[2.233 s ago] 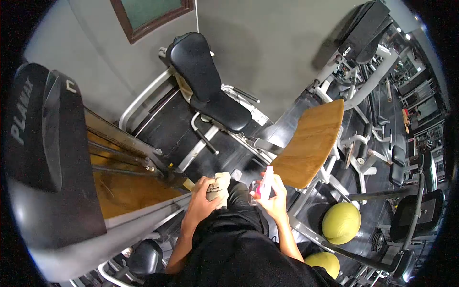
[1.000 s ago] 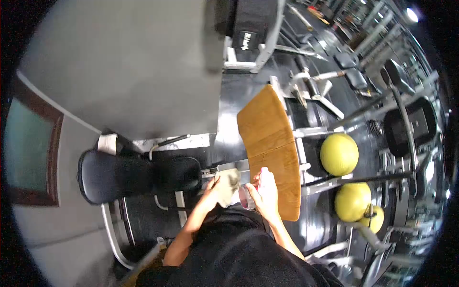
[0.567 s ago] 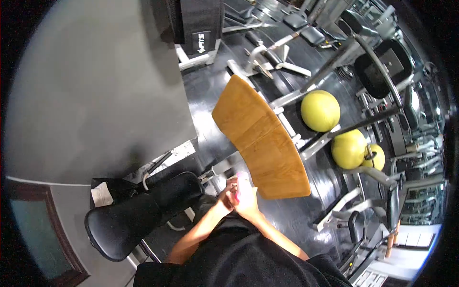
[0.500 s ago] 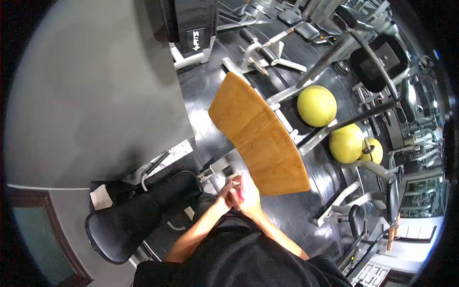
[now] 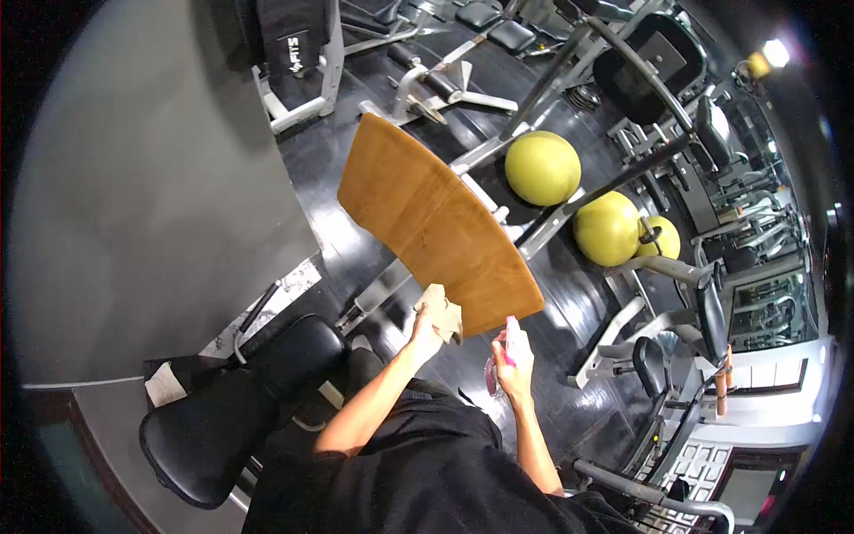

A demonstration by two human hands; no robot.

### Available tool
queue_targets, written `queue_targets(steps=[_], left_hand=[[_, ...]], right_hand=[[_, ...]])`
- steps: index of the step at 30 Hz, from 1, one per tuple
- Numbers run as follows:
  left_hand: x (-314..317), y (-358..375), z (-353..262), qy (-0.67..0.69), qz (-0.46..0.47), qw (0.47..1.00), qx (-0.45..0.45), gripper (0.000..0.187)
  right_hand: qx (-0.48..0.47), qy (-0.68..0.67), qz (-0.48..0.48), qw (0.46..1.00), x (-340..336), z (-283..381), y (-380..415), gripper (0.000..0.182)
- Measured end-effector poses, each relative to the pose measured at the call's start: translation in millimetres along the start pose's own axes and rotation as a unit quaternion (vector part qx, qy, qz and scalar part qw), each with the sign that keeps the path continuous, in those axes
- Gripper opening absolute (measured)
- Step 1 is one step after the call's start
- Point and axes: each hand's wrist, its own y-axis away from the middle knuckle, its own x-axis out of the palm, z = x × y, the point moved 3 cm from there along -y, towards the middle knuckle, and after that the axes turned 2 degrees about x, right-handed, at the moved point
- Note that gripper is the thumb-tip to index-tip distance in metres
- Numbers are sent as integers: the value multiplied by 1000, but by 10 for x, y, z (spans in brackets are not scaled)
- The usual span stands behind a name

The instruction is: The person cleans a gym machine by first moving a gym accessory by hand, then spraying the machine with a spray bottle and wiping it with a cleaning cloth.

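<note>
Hands just came apart, separating items: left hand (image 5: 424, 340) gripped beige cloth (image 5: 443, 313) by curved wooden board (image 5: 436, 218), right hand (image 5: 519, 367) held spray bottle (image 5: 511, 342).

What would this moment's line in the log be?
left hand: holds cloth | right hand: holds spray bottle | cloth: by wooden panel, contact unclear

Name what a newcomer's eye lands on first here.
Most likely the curved wooden board, broad and orange-brown in mid-view against the dark floor. Next, the yellow balls, three of them, beyond its right side. Then, at its near end, the left hand with a pale cloth and the right hand holding a pink-and-clear bottle.
</note>
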Motion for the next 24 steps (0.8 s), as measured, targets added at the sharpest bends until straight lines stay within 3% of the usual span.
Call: queue_targets(steps=[2, 3, 5, 6, 9, 11, 13, 18, 20, 21, 22, 23, 24], left_hand=[[-74, -255, 296, -25, 127, 991, 35, 40], [-42, -257, 388, -26, 129, 991, 31, 40], [106, -233, 544, -16, 288, 957, 18, 41], [141, -237, 628, -17, 289, 957, 15, 41], [37, -304, 928, 10, 27, 995, -90, 46], [-12, -353, 1029, 45, 56, 988, -136, 52], [46, -322, 1019, 22, -25, 993, -113, 49], [-14, -446, 989, 62, -37, 993, -92, 49], [-205, -616, 1021, 82, -28, 993, -81, 49], [-275, -769, 1063, 196, 207, 956, -74, 51], [-197, -710, 976, 295, 429, 852, -60, 52], [-214, -727, 969, 295, 429, 852, -56, 52], [-155, -690, 916, 158, 196, 966, -56, 54]], right_hand=[[9, -3, -11, 1000, -105, -92, 79, 48], [38, -25, -22, 999, -150, -132, 128, 43], [67, -48, -35, 996, -217, -185, 193, 38], [65, -61, -51, 995, -260, -160, 222, 30], [65, -62, -67, 994, -322, -198, 272, 16], [66, -50, -66, 994, -349, -217, 289, 12], [42, 18, -61, 997, -348, -152, 265, 9], [90, -32, -45, 994, -326, -54, 149, 17], [-23, 76, -41, 996, -308, 67, 61, 19], [-24, 75, -39, 996, -292, 83, 21, 19], [-13, 55, -32, 998, -271, 91, -21, 19], [-3, 34, -26, 999, -252, 91, -65, 20], [-5, 33, -22, 999, -235, 87, -106, 20]])
